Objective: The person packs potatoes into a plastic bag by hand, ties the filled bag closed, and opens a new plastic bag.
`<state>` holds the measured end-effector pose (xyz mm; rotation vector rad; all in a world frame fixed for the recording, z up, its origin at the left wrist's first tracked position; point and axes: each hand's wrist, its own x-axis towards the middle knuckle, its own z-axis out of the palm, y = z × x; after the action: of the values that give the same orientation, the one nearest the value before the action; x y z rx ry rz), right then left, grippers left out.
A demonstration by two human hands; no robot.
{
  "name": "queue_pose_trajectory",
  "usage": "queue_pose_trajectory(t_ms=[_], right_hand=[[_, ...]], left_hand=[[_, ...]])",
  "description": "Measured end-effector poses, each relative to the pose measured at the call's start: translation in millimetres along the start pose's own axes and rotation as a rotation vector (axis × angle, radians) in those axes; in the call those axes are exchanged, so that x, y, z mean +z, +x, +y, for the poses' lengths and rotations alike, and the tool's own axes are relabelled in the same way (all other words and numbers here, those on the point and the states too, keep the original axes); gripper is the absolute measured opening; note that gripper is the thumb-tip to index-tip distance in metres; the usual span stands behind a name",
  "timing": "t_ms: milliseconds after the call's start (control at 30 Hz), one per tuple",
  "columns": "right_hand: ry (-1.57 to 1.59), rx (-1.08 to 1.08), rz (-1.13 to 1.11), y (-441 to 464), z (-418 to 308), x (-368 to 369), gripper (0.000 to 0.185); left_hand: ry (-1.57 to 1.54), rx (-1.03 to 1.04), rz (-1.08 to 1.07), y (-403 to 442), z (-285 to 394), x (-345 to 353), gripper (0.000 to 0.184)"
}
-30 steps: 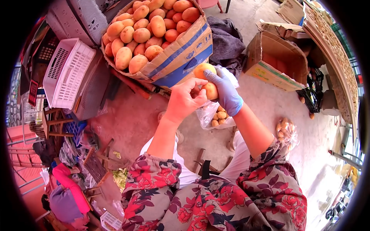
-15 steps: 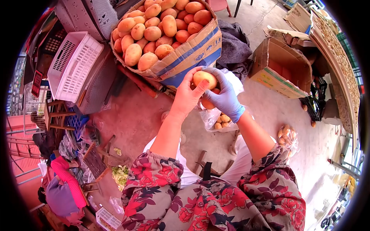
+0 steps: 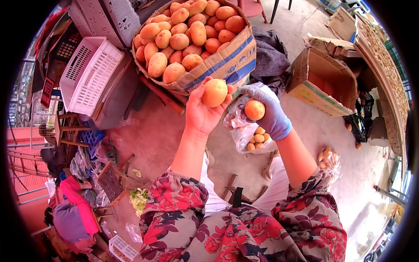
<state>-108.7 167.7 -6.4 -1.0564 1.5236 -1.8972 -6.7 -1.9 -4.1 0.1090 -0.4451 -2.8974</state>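
Note:
My left hand [image 3: 201,112], bare, cups a round potato [image 3: 215,92] with its fingers curled around the sides. In a blue glove, my right hand [image 3: 274,114] grips a smaller potato [image 3: 254,110]. The two hands are a short way apart, just in front of a big cardboard box [image 3: 235,61] heaped with potatoes [image 3: 179,41]. Below and behind my right hand is a clear plastic bag [image 3: 241,139] with several small potatoes [image 3: 259,138] in it; the hand partly hides the bag's upper part.
An open cardboard box [image 3: 323,94] stands at right, near a tied bag of potatoes [image 3: 326,159] on the floor. To the left a white plastic crate [image 3: 89,74] rests on a grey stack. A person in pink sleeves [image 3: 78,203] is at lower left, beside a small wooden chair [image 3: 111,183].
My hands were together around the potatoes and have moved apart, each now holding one. My left hand has turned palm up. The view has shifted slightly.

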Motion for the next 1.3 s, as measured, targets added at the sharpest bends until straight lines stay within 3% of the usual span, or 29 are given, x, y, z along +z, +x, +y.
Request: queue_pose_trajectory(t_ms=[33, 100, 200, 333, 367, 467, 500, 600, 633, 733, 767, 833, 867, 900, 967, 1033, 1067, 1167, 1233, 1300], right_hand=[[0.109, 0.048, 0.025, 2, -4, 6, 0.033], [0.417, 0.345, 0.112, 5, -13, 10, 0.036], [0.509, 0.489, 0.016, 4, -11, 5, 0.043], [0.067, 0.324, 0.017, 5, -2, 7, 0.069], [0.092, 0.351, 0.05, 5, 2, 5, 0.079], [-0.08, 0.426, 0.075, -6, -7, -4, 0.068], [0.025, 0.377, 0.138, -13, 10, -10, 0.059], [0.241, 0.561, 0.238, -37, 5, -28, 0.055], [0.255, 0.632, 0.293, -45, 15, -36, 0.046], [0.652, 0.998, 0.332, -89, 85, -66, 0.043], [0.698, 1.064, 0.387, -108, 117, -67, 0.042], [0.706, 1.196, 0.548, -139, 164, -60, 0.041], [0.668, 1.254, 0.647, -148, 184, -50, 0.043], [0.552, 1.305, 0.664, -161, 209, -44, 0.043], [0.359, 1.324, 0.636, -163, 236, -36, 0.047], [0.238, 1.337, 0.664, -160, 254, -25, 0.052], [0.188, 1.383, 0.672, -158, 261, -19, 0.055], [-0.082, 1.142, 0.494, -181, 324, -11, 0.063], [0.047, 1.139, 0.503, -191, 345, -8, 0.066], [-0.087, 1.132, 0.486, -208, 369, 1, 0.059]], left_hand=[[-0.062, -0.026, -0.022, 1, 1, -3, 0.027], [-0.121, -0.05, -0.034, 2, 0, -6, 0.025], [-0.022, -0.003, 0.019, 5, -3, -8, 0.026], [0.423, 0.082, 0.054, 13, -28, -5, 0.027], [0.456, 0.097, 0.099, 16, -39, -7, 0.025], [0.583, 0.094, 0.155, 24, -62, -3, 0.022], [0.637, 0.094, 0.177, 25, -69, 2, 0.021], [0.758, 0.09, 0.253, 23, -84, 0, 0.019], [0.797, 0.09, 0.273, 24, -88, -6, 0.019], [1.026, -0.055, 0.439, 22, -107, -43, 0.019], [1.237, -0.18, 0.518, 20, -111, -54, 0.03], [1.643, -0.381, 0.409, 16, -132, -123, 0.039], [2.193, -0.254, 0.45, 0, -151, -138, 0.039], [2.043, -0.603, 0.472, -12, -155, -132, 0.033], [2.108, -0.919, 0.194, -29, -157, -162, 0.034], [2.004, -0.915, 0.28, -50, -160, -209, 0.029], [1.981, -0.814, 0.324, -54, -160, -219, 0.027], [1.855, -0.51, 0.467, -51, -153, -207, 0.025], [1.761, -0.46, 0.407, -39, -153, -190, 0.025], [1.441, -0.519, 0.417, -36, -161, -197, 0.027]])
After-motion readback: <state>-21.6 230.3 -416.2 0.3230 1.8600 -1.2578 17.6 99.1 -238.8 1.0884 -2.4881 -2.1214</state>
